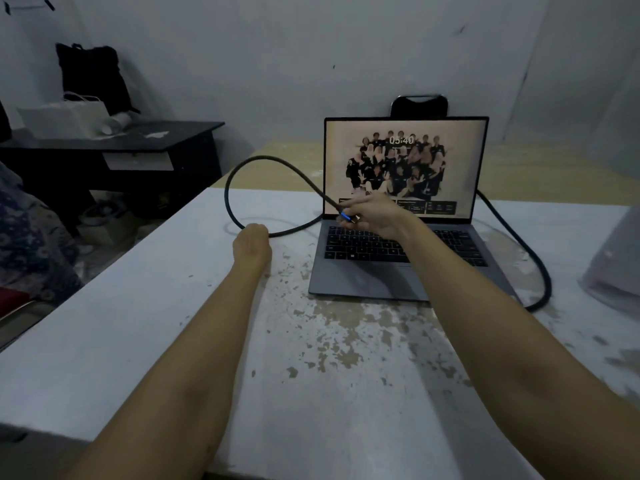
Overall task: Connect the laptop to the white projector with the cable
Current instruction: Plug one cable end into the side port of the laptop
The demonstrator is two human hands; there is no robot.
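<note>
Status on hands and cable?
Right hand pinching cable plug above laptop keyboard. Left hand fisted beside cable loop. Plug not yet inserted.

My desk is white, its paint flaked into tan-brown speckles along the middle in front of the grey laptop, whose keys are black. The cable is black; its plug carries a bright blue band. The laptop's screen shows a cream background with dark-clothed figures.
</note>
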